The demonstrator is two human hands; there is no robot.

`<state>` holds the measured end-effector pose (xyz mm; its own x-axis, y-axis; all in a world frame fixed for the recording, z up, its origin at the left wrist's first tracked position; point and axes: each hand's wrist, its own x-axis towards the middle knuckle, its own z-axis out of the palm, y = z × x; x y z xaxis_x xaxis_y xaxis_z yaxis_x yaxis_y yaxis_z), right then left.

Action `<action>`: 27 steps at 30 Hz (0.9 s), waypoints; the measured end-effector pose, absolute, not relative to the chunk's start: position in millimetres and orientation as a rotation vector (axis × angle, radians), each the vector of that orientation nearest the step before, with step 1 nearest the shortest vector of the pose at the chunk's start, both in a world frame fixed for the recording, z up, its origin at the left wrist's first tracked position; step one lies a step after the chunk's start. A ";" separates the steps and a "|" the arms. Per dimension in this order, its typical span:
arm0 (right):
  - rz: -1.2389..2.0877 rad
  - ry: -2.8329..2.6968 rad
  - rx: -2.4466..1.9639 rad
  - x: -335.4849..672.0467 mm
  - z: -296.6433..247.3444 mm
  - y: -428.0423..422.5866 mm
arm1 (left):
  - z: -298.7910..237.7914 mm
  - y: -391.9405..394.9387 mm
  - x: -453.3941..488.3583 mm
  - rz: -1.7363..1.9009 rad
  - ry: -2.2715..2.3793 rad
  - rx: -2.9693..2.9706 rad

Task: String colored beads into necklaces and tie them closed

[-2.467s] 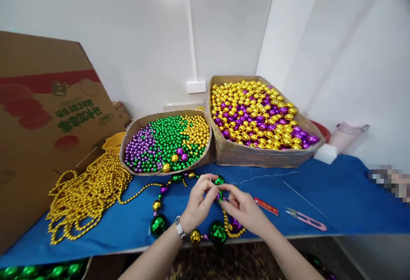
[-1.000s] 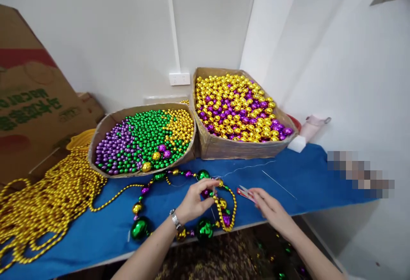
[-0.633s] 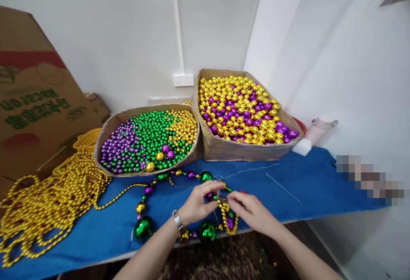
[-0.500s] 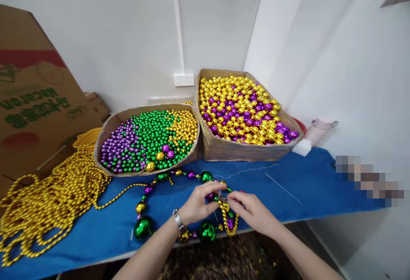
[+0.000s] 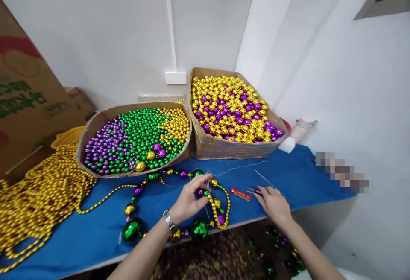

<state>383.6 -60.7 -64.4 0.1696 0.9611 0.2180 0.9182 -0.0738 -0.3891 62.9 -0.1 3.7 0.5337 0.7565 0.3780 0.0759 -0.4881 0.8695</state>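
Observation:
A necklace [image 5: 133, 230] of large green, gold and purple beads lies looped on the blue cloth [image 5: 304, 173] near the front edge. My left hand [image 5: 188, 199] is closed in a pinch on its thread beside a purple bead [image 5: 200, 192]. My right hand [image 5: 273, 203] rests on the cloth to the right, with its fingers curled over small scissors [image 5: 255, 191] whose metal tips stick out to the left. A small red flat object [image 5: 241, 194] lies between my hands.
Two cardboard trays stand at the back: the left tray [image 5: 96, 118] holds small purple, green and gold beads, the right tray [image 5: 230, 150] larger gold and purple ones. Gold bead strands [image 5: 38, 194] pile at the left beside a big carton [image 5: 25, 100]. A long needle [image 5: 265, 179] lies near the scissors.
My right hand, which held the scissors against the thread at my left hand, has moved right and down to the cloth. My left hand keeps its pinch. The view shifted slightly right.

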 end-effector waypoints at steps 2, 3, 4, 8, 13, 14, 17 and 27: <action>0.117 -1.834 -1.996 376.9 -66.2 -59.1 | 3.2 0.2 62.8 1.003 0.691 1.903; 0.127 -1.872 -1.972 371.3 -66.6 -56.9 | 3.1 0.3 63.0 1.005 0.697 1.898; 0.146 -1.911 -1.944 365.1 -67.0 -54.2 | 3.0 0.3 63.2 1.008 0.703 1.893; 0.231 -2.001 -1.853 342.5 -66.4 -43.6 | 1.7 0.3 64.4 1.016 0.703 1.888; 0.432 -2.050 -1.705 317.1 -36.2 -46.8 | 0.9 0.6 65.2 1.013 0.682 1.883; 0.487 -2.067 -1.664 310.8 -25.2 -49.2 | 1.4 0.6 65.3 1.015 0.679 1.884; 0.633 -2.131 -1.558 290.5 7.6 -54.0 | 3.3 0.1 65.8 1.016 0.678 1.896; 0.469 -2.187 -1.590 257.1 18.3 -33.1 | 5.4 -1.8 65.8 1.023 0.648 1.909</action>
<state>257.1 -33.1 18.3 -0.2769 0.9536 0.1185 0.8212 0.2989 -0.4861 65.8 -1.8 5.4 0.5307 0.7450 0.4041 0.0471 -0.5019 0.8636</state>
